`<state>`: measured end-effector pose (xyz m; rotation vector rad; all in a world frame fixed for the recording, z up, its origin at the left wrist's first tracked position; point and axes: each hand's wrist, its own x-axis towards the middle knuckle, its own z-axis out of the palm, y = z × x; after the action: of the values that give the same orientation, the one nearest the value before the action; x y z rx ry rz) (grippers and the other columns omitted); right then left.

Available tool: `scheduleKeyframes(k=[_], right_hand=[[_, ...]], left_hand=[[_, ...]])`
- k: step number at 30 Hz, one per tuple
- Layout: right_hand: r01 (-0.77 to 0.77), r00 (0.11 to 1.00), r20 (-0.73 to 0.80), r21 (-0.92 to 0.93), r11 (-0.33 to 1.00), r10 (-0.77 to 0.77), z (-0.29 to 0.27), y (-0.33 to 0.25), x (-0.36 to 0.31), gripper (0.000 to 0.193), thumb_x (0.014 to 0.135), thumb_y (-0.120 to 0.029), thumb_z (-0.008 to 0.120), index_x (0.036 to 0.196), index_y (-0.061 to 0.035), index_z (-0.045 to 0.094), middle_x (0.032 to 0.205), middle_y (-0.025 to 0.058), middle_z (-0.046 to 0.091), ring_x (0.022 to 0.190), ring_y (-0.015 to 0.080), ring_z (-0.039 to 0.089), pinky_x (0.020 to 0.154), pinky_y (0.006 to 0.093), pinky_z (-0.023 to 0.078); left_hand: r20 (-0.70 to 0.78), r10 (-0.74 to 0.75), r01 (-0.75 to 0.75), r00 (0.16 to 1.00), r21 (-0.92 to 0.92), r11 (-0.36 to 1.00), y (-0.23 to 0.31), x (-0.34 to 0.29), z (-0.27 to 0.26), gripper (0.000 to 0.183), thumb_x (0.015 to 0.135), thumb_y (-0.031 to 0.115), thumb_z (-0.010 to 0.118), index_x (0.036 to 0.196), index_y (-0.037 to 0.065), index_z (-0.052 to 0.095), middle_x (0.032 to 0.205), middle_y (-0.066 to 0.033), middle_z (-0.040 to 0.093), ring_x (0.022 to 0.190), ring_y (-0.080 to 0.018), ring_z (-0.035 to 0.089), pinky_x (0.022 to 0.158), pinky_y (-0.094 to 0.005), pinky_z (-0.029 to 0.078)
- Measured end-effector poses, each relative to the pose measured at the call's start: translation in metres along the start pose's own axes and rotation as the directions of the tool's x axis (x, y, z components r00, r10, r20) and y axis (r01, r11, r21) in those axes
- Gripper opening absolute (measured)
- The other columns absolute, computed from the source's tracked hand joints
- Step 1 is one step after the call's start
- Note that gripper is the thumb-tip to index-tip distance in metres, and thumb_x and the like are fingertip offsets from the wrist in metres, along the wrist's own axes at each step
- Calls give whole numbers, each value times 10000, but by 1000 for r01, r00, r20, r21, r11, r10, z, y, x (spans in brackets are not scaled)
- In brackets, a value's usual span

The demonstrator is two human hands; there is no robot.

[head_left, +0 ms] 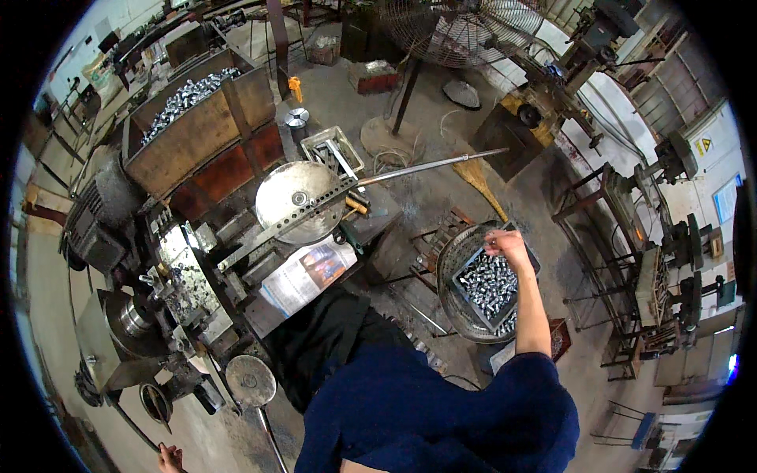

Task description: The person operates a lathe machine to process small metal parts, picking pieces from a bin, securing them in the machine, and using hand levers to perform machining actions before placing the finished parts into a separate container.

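Our right hand [506, 243] reaches out over a dark tray [527, 254] of small shiny metal parts [487, 282]; the tray sits in a round wire basket [451, 260] on the floor to our right. The fingers are curled in over the far end of the heap, seemingly pinching a part, though it is too small to confirm. Our left hand [168, 457] is low at the frame edge, near a round handwheel [251, 381]; we cannot tell whether its fingers are open or closed.

The parts look hard, dense and slick, loose in the pile, so we judge them best taken one at a time by the sides. Tray walls and the basket rim hem the heap in; above it the room is open. The machine [181, 276] and its long lever [426, 165] crowd the left.
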<state>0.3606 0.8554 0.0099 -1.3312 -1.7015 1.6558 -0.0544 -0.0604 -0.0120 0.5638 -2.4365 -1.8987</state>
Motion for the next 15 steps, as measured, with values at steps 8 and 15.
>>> scheduleKeyframes(k=[8,15], right_hand=[[534,561,437,458,711,-703,194,-159,-19,416,524,-31,465,877,63,664,1103,175,563,935,226,578,821,315,457],[835,-10,752,368,408,-659,422,-192,-69,256,490,-33,567,716,-68,683,936,150,640,897,291,589,783,341,469]], left_hand=[[-34,59,-59,998,5,998,10,-22,16,335,824,256,636,969,-28,533,641,-30,525,532,-109,501,509,-253,428],[-55,214,-93,975,777,623,59,-92,38,388,705,191,661,971,-51,517,756,-193,579,697,-324,565,663,-410,451]])
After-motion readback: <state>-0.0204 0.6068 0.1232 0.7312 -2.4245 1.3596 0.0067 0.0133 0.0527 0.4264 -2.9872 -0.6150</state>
